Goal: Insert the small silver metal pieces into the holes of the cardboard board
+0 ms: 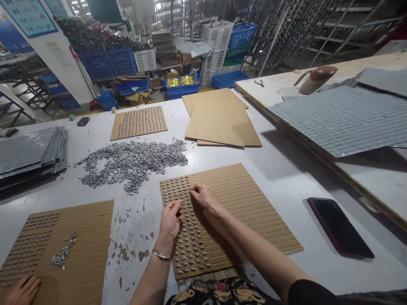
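A grooved cardboard sheet (244, 212) lies before me, its left part set with rows of small silver oval metal pieces (190, 250). My right hand (203, 196) is in a pinch at the right end of an upper row, touching or just above the sheet. What its fingertips hold is too small to see. Over the left columns of pieces, my left hand (171, 216) is closed with its fingers curled, and its contents are hidden. A large loose pile of the same silver pieces (140, 161) spreads on the table beyond the sheet's left corner.
A co-worker's hand (23, 290) rests on another part-filled cardboard sheet (85, 250) at left. A filled sheet (140, 123), stacked cardboard (219, 118), and silver wrapped stacks (28, 148) stand around. A phone (340, 226) lies right, near a raised tabletop (273, 91).
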{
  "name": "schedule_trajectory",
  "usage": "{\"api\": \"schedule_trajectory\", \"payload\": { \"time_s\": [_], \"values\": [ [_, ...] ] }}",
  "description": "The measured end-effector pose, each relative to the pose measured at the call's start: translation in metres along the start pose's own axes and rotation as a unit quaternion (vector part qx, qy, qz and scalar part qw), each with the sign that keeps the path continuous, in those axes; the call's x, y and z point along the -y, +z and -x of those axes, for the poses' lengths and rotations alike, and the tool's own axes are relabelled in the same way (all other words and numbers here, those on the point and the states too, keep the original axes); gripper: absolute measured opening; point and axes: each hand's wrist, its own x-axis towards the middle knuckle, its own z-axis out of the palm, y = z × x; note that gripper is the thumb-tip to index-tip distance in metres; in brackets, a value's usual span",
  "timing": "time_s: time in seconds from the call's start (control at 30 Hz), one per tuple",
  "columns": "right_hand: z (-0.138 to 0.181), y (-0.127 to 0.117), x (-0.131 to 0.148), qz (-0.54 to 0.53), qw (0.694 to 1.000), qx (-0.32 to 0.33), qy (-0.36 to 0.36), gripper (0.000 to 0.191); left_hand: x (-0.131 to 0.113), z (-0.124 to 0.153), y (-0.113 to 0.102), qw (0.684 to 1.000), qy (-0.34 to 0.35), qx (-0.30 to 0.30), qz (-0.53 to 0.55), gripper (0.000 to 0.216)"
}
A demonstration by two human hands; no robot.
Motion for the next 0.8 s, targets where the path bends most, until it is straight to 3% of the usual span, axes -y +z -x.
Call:
{"api": "schedule_trajectory", "payload": {
  "time_s": [0.17,0.27,0.43,0.67,0.8],
  "values": [
    [-0.001,0.001,0.001,0.036,0.999,-0.021,0.008,0.011,-0.001,-0.004,0.003,0.999,-0.016,0.007,0.046,0.042],
    [0.011,-0.003,0.003,-0.022,0.998,-0.037,-0.039,0.017,0.001,-0.006,0.006,0.998,-0.027,0.007,0.06,0.041],
    [0.048,-0.013,0.016,-0.137,0.977,0.055,-0.155,0.02,0.008,-0.005,0.01,0.998,-0.034,0.022,0.047,0.042],
    [0.056,-0.017,0.009,-0.132,0.98,0.024,-0.148,0.018,0.014,0.0,0.019,0.998,-0.038,0.04,0.007,0.042],
    [0.036,-0.016,-0.006,-0.089,0.994,0.0,-0.063,0.018,0.011,0.001,0.015,1.0,-0.017,0.01,0.023,0.038]
  ]
}}
